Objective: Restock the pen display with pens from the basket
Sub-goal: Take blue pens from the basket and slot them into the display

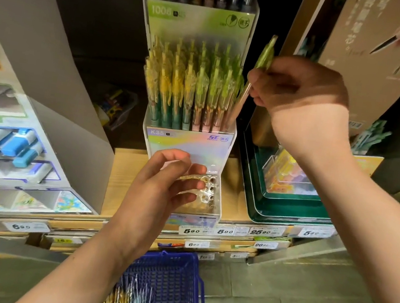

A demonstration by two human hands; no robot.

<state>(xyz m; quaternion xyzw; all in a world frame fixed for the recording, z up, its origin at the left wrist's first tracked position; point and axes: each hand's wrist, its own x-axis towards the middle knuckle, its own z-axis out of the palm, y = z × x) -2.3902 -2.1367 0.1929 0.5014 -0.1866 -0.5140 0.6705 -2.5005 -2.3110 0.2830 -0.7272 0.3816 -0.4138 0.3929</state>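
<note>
Hands (162, 179) (299, 88) aloft, pens (266, 54) in fingers

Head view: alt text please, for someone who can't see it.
The right hand holds a green pen, its tip at the right end of the nearly full row in the pen display. The left hand holds a clear pen before the empty front holes, above the blue basket.

The pen display (227, 140) is clear, with a pastel iridescent label (184, 146). Its pens (191, 84) run from glittery yellow tops at the display's left to green at its right, over teal and pink barrels. The single pen (266, 54) at its right edge is glittery green. The bundle (207, 179) before its label looks clear, perhaps yellow-tinged. The basket (172, 279) below is dark blue lattice.
</note>
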